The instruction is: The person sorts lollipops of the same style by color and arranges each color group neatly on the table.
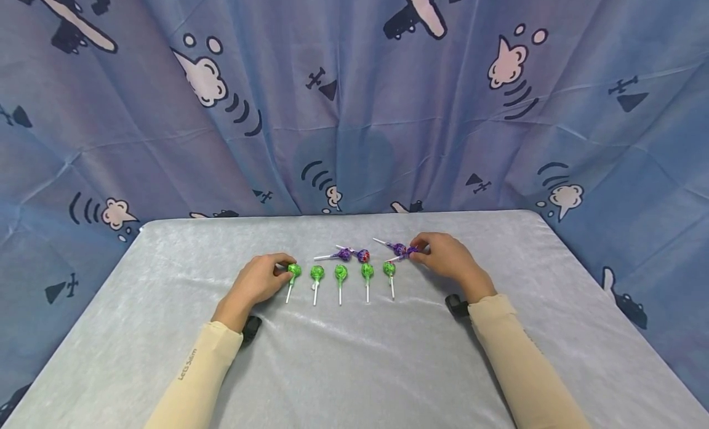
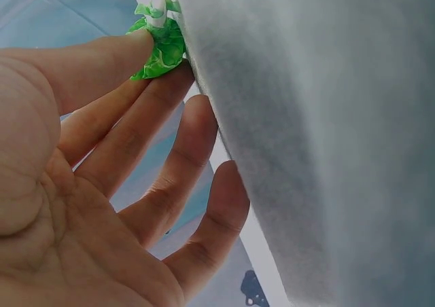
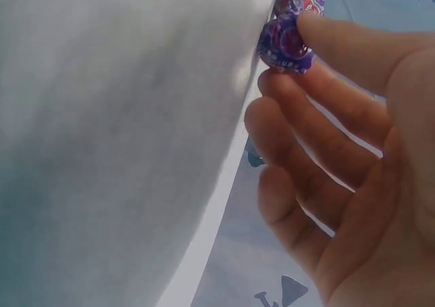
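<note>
My left hand (image 1: 263,279) pinches the wrapped head of the leftmost green lollipop (image 1: 294,269); in the left wrist view thumb and fingers lie around the green wrapper (image 2: 165,51). Several other green lollipops (image 1: 340,272) lie to its right in a row, sticks toward me. Behind the row, my right hand (image 1: 445,256) pinches a purple lollipop (image 1: 412,251) by its head, seen as a purple wrapper (image 3: 288,45) in the right wrist view. Another purple lollipop (image 1: 399,249) lies right beside it, and two more purple heads (image 1: 344,254) lie close together further left.
A pale grey cloth covers the table (image 1: 343,367). Behind its far edge hangs a blue curtain (image 1: 354,121) with printed planes and clouds. Black bands (image 1: 457,306) sit at both wrists, below the cream sleeves (image 1: 520,355).
</note>
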`<state>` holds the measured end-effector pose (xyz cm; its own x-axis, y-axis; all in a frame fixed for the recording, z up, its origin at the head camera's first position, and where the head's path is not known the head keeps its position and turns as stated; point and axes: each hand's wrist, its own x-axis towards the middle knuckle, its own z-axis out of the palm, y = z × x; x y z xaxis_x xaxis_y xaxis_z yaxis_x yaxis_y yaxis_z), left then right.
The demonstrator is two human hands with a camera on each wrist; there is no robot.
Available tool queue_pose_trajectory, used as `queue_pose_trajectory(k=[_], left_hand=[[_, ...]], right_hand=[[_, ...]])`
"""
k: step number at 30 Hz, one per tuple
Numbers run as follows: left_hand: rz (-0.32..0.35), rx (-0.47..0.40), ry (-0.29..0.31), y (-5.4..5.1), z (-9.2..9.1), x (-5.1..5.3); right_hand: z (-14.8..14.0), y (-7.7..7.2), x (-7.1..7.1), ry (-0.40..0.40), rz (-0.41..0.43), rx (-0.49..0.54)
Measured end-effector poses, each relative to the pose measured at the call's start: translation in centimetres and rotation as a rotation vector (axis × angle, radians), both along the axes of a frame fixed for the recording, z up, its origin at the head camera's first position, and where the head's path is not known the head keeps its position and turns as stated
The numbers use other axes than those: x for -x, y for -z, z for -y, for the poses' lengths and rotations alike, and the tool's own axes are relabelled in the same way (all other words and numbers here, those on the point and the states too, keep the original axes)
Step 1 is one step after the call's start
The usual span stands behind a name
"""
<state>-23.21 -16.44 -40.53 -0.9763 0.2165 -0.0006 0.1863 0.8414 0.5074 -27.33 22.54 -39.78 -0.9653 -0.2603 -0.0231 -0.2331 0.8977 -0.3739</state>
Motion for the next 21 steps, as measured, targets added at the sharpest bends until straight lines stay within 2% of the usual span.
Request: queue_pose_trajectory(k=[14, 21], left_hand=[[-0.003, 0.001, 0.001, 0.0, 0.0, 0.0], [-0.004, 0.005, 0.000, -0.1, 0.0, 0.0]], right_hand=[[-1.0, -0.5, 0.2, 0.054, 0.025, -0.034], [-1.6, -0.5, 0.2, 0.042, 0.022, -0.020]])
